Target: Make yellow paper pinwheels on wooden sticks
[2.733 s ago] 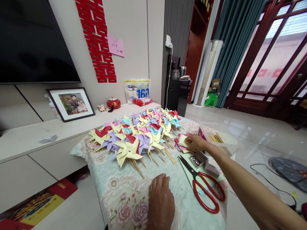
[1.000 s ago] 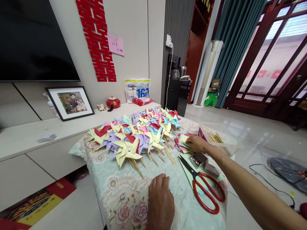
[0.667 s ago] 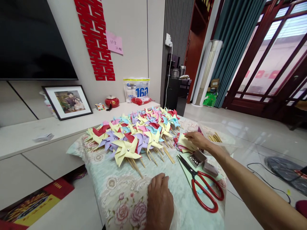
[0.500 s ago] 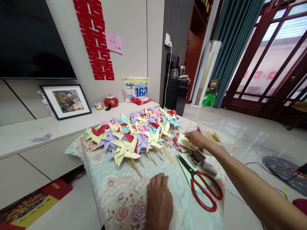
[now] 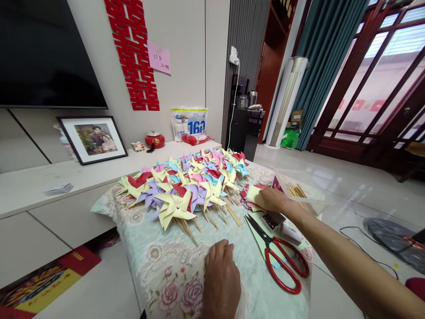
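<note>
My left hand lies on the flowered tablecloth, holding nothing, its fingers stretched forward side by side. At the right edge of a stack of coloured paper squares is my right hand; its fingertips are hidden, so I cannot tell whether they grip a sheet. Just nearer than that hand is a small open box of tiny fasteners. Red-handled scissors lie with blades apart on green paper. Many paper pinwheels on sticks, a yellow one in front, cover the table's far left.
Wooden sticks lie in a clear plastic container beyond my right forearm. A few loose sticks rest beside the pinwheels. Behind the table, a white cabinet bears a framed photo and a red pot.
My right hand has shifted slightly right and lower across the paper stack, and its fingertips have gone out of sight. My left hand stays in place.
</note>
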Available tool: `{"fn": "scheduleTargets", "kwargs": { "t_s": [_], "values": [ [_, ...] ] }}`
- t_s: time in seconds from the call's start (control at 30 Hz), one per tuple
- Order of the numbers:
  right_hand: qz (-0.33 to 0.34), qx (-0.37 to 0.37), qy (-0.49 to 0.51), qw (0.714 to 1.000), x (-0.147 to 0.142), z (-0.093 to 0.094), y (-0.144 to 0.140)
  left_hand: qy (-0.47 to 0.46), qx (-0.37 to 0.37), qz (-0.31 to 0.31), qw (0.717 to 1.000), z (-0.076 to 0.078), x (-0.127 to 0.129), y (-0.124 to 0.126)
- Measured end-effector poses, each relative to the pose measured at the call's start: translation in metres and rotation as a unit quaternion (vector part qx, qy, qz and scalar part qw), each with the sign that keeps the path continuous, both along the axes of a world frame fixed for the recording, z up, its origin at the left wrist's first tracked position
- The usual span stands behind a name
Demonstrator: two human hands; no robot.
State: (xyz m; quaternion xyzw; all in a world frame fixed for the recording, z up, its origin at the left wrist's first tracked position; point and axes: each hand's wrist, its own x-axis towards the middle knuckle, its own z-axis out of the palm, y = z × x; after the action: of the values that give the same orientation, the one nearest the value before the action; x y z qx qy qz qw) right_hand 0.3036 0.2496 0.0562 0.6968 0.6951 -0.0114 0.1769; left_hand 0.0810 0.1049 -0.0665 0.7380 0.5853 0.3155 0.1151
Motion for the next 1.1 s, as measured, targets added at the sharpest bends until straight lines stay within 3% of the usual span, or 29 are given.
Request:
{"fn": "scheduleTargets", "kwargs": {
  "t_s": [0.5,0.83,1.1],
  "values": [
    [0.041,0.034,-0.011,0.999,0.004,0.008,0.003,-0.009,0.014,0.008,1.0,-0.004,0.002,0.0],
    [0.078,0.119,0.028,0.989,0.016,0.017,-0.002,0.023,-0.016,-0.014,1.0,0.012,-0.003,-0.001],
    [0.098,0.176,0.05,0.978,0.026,0.021,-0.012,0.023,-0.007,-0.029,0.999,0.008,-0.007,0.0]
  ]
}}
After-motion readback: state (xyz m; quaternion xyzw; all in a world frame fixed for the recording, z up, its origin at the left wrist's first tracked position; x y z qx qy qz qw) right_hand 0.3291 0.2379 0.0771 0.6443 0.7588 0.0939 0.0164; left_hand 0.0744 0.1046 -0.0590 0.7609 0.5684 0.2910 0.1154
